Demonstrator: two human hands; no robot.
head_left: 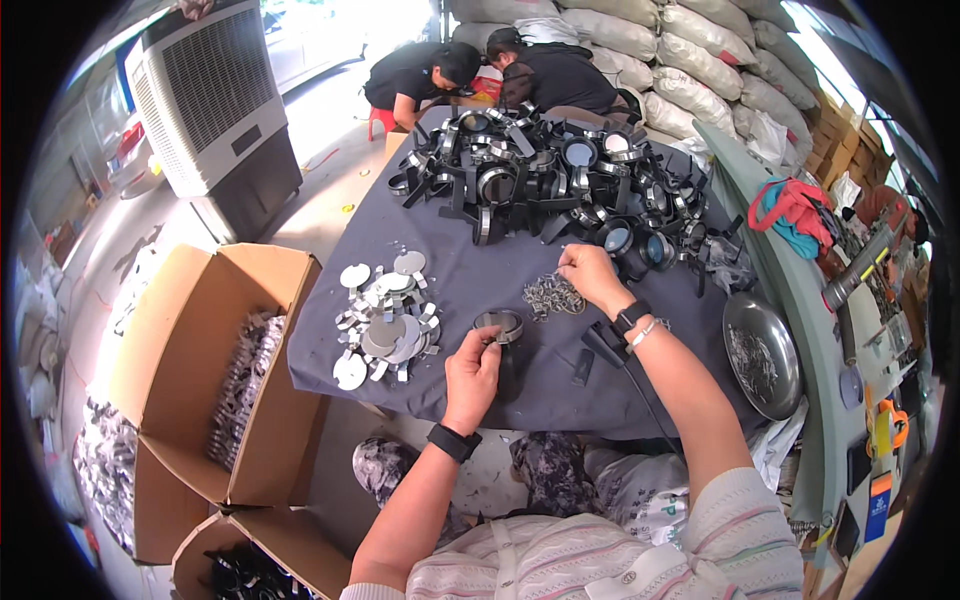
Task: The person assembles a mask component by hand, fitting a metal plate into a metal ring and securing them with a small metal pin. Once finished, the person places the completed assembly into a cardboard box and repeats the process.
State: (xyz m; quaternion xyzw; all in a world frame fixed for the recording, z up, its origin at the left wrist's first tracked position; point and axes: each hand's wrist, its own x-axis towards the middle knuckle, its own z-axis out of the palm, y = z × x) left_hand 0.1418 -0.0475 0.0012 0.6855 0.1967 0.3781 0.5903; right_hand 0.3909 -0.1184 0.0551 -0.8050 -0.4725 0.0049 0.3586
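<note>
My left hand (472,378) grips a round black part (508,326) with a shiny metal rim; its dark handle-like stem points down toward the table's front edge. Fingertips pinched, my right hand (592,275) is at the edge of a heap of small metal pieces (552,298); what it holds, if anything, is too small to make out. A black device with a cord (608,345) lies below my right wrist, beside a small black piece (582,368). Left of my left hand is a loose pile of silver discs and bent metal tabs (388,335).
A large heap of black parts with metal rims (540,165) covers the table's far side. A metal bowl (762,355) stands at right. Open cardboard boxes (190,370) are at left, near an air cooler (215,110). Two people (560,80) bend down beyond the table, before stacked sacks (690,95).
</note>
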